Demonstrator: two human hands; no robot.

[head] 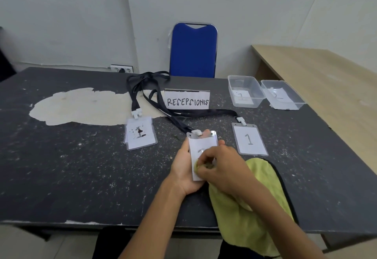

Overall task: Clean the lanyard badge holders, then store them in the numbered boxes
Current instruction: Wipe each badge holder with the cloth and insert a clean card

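Right now my left hand (183,170) cradles the badge holder (201,142) from beneath, clip end pointing away from me, my right hand (222,166) pinches the green cloth (228,218) onto its face, and the numbered boxes (232,89) lie far right, nearer that hand.

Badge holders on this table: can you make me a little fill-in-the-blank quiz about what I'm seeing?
The left hand grips one badge holder while the right hand wipes it with a green cloth; ____ others lie on the table.
The holder right of the hands shows the number ____.
The paper sign reads ____.
The chair is ____.
Missing: two; 1; RESEPSIONIS; blue.
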